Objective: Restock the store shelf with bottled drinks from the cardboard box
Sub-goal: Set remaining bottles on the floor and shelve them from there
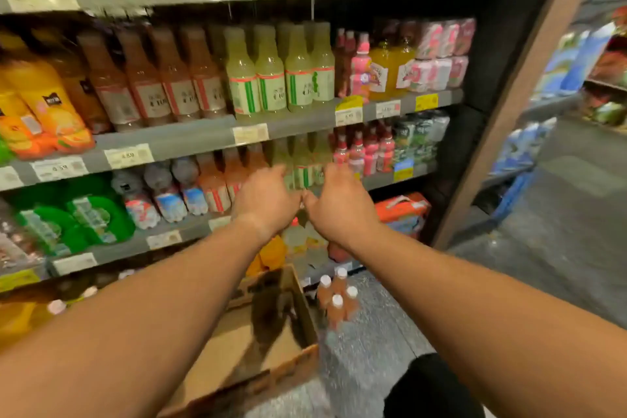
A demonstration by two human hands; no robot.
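Both my arms reach to the third shelf (390,180). My left hand (268,195) and my right hand (341,204) are side by side, backs toward me, thumbs almost touching. Their fingers curve forward among the pale green bottles (303,166) standing there. The fingers are hidden and blurred, so I cannot see whether either hand grips a bottle. The open cardboard box (271,380) stands on the floor below my left arm, and its visible inside shows no bottles. Several pink-orange bottles with white caps (336,297) stand on the floor right of the box.
The shelves hold rows of drinks: orange juice (40,105) at left, pink bottles (156,78) and pale green bottles (271,75) above my hands, and small red bottles (369,153) to the right. A brown post (509,105) ends the shelving. Grey floor (559,231) lies to the right.
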